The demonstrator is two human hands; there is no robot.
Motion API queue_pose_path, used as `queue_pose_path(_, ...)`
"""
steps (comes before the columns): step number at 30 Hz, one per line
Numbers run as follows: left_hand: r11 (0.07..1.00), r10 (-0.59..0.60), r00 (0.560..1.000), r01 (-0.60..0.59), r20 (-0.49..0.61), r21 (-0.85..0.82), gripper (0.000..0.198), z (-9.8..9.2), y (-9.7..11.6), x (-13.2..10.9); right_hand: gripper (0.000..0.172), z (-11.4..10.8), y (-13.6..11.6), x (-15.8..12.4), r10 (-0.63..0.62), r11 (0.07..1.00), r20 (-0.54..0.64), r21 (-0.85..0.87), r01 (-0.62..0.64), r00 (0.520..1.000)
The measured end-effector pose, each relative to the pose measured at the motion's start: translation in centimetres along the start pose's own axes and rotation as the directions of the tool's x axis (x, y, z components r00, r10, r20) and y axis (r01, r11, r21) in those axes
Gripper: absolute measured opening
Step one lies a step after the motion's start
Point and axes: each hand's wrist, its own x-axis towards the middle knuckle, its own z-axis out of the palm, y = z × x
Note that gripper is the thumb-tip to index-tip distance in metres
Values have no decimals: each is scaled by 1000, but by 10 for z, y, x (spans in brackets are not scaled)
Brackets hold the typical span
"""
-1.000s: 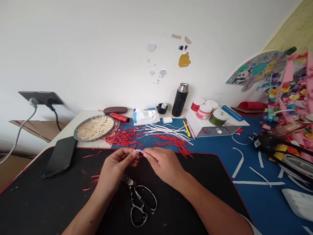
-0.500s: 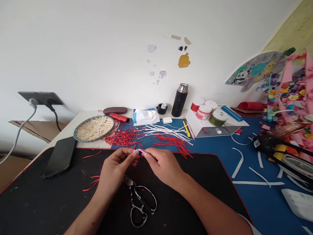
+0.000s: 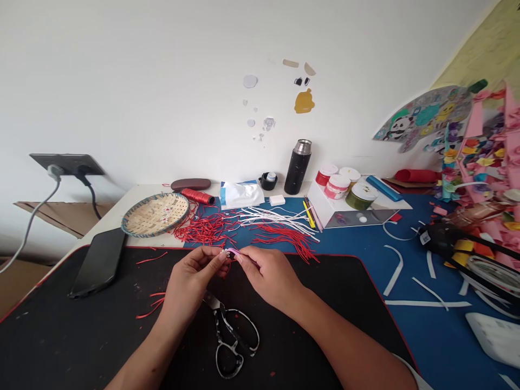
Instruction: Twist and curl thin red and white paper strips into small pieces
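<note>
My left hand [image 3: 197, 273] pinches a small white piece [image 3: 226, 253] between thumb and index finger, with a bit of red cord showing below it. My right hand [image 3: 266, 273] is closed on a thin purple tool [image 3: 234, 251], whose end meets the white piece. Both hands are close together above the black mat [image 3: 309, 336]. Scissors [image 3: 235, 336] with black and white handles lie below them, the blades partly hidden by my left hand. Red cords [image 3: 205, 227] and white cords [image 3: 272, 218] are spread behind the hands.
A phone [image 3: 99, 262] and a woven basket [image 3: 156, 215] lie at the left. Behind are a red thread spool [image 3: 197, 196], a black flask [image 3: 298, 168] and a white box [image 3: 357, 211] with jars on it. White strips [image 3: 426, 304] lie at the right.
The view has shifted very slightly. My right hand has turned a little, and the purple tool's end sits slightly differently against the white piece.
</note>
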Motion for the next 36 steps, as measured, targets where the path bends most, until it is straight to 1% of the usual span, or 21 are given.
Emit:
queue_pose_path(6,994,-26,999,23,-23,-105,35,-5,-7,4,29,-2,0,0,-27,999,-42,40,29,999)
queue_pose_path(12,990,-17,999,11,-47,-139,35,-7,-10,6,30,-1,1,0,-42,998,-54,39,44,998)
queue_pose_path(21,990,-18,999,14,-28,-142,34,-5,-9,6,30,-1,1,0,-56,998,-31,31,57,998)
queue_pose_path(36,991,-4,1000,1,-22,-137,34,-2,-5,3,30,1,2,-1,-52,999,-28,17,52,998)
